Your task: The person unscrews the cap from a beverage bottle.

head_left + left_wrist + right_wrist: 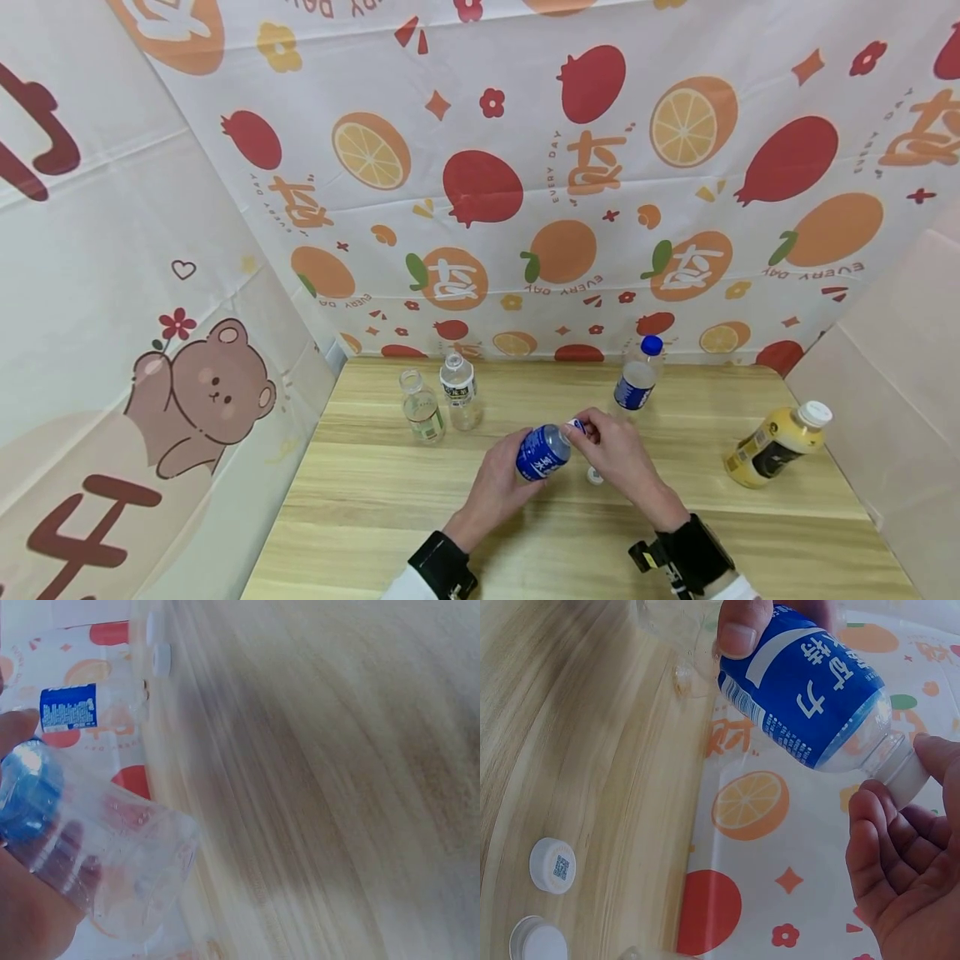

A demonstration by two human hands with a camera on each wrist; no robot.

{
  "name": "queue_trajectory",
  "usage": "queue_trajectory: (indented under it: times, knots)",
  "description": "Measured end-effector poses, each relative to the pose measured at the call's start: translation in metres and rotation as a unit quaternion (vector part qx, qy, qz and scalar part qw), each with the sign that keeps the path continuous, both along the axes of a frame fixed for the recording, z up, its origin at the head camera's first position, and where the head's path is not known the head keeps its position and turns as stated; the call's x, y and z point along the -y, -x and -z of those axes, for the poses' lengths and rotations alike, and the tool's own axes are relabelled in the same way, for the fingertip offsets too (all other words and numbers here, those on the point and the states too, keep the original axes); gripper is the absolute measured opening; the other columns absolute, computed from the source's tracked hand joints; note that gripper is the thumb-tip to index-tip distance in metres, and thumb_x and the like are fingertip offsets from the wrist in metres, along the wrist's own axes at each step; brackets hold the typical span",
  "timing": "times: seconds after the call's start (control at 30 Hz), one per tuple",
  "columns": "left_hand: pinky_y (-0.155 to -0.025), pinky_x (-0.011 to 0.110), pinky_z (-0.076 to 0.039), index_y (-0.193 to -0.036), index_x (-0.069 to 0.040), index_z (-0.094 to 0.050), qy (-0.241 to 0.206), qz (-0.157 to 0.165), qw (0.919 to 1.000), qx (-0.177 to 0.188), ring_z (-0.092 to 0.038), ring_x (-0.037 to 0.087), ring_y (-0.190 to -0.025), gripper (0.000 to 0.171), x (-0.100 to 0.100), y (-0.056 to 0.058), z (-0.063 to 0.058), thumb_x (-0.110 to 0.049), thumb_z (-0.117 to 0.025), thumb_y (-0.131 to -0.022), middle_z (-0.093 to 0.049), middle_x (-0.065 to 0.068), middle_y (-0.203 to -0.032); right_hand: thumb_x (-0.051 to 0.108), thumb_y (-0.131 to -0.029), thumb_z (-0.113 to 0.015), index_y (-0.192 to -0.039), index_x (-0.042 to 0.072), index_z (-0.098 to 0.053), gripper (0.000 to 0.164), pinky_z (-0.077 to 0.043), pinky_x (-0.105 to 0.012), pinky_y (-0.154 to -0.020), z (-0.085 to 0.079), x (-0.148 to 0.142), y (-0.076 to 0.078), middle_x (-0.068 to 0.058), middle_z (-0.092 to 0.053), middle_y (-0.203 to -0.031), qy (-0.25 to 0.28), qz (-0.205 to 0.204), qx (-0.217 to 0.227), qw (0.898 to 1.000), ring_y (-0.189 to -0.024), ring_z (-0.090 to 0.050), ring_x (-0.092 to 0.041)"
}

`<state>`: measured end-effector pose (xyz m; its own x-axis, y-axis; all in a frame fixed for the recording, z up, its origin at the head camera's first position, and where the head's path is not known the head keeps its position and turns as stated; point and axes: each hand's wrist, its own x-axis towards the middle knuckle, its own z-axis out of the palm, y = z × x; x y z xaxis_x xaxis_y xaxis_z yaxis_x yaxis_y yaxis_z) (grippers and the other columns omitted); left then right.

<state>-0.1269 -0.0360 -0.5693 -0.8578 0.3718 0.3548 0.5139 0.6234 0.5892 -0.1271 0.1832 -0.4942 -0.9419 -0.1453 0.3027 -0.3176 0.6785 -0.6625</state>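
Note:
A clear plastic bottle with a blue label (542, 454) is tilted above the table, its neck toward the right. My left hand (498, 479) grips it around the body; the clear base of this bottle (135, 840) shows in the left wrist view. With thumb and fingers, my right hand (618, 458) pinches a white cap (904, 776) at the bottle's mouth. Whether the cap is threaded on or loose cannot be told. Below the right hand, a loose white cap (595, 476) lies on the table; the right wrist view shows a second white cap (540, 941) near it.
Two clear uncapped bottles, one with a green label (426, 421) and one with a dark label (460, 392), stand at the back left. A blue-capped bottle (637, 379) stands at the back right. Farther right is a yellow bottle (772, 446) with a white cap. Printed cloth (510, 275) hangs behind.

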Motion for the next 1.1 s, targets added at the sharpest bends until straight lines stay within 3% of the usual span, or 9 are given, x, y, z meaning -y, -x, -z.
queue_trajectory:
  times: [0.17,0.47,0.83,1.1]
  knots:
    - [-0.104,0.045,-0.052,-0.145,-0.009,-0.051,-0.016,0.021,0.9991,0.034,-0.063,0.025,-0.120,0.082,0.001,0.004,-0.002,-0.023,-0.093,-0.076,-0.065,0.009,-0.133,0.023,-0.098,-0.073,-0.100,0.009,-0.069,0.015,-0.043,-0.022,-0.052,-0.001,-0.004,-0.001,0.010,-0.053,-0.074,-0.001,-0.012,-0.020,1.000,-0.064,-0.049,-0.006]
    - [-0.103,0.043,-0.053,-0.146,-0.012,-0.052,-0.028,0.056,0.9947,0.082,-0.062,0.022,-0.121,0.078,0.001,0.007,-0.010,-0.025,-0.092,-0.079,-0.065,0.006,-0.134,0.025,-0.099,-0.071,-0.100,0.011,-0.068,0.014,-0.042,-0.022,-0.052,-0.002,-0.010,-0.004,0.010,-0.051,-0.075,-0.016,-0.009,-0.009,1.000,-0.064,-0.048,-0.007]
    - [-0.103,0.041,-0.052,-0.147,-0.016,-0.053,-0.044,0.073,0.9869,0.137,-0.062,0.018,-0.121,0.078,0.005,0.006,-0.013,-0.026,-0.091,-0.079,-0.065,0.003,-0.135,0.024,-0.100,-0.070,-0.103,0.011,-0.069,0.014,-0.043,-0.021,-0.052,0.002,-0.010,-0.006,0.011,-0.051,-0.076,-0.023,-0.014,-0.007,1.000,-0.066,-0.048,-0.006]
    - [-0.102,0.037,-0.053,-0.146,-0.016,-0.055,-0.054,0.080,0.9838,0.151,-0.063,0.016,-0.118,0.078,0.008,0.010,-0.012,-0.029,-0.092,-0.078,-0.067,0.002,-0.133,0.021,-0.101,-0.070,-0.101,0.011,-0.067,0.011,-0.042,-0.021,-0.052,0.004,-0.008,-0.004,0.011,-0.050,-0.076,-0.008,-0.030,-0.026,0.999,-0.066,-0.047,-0.003]
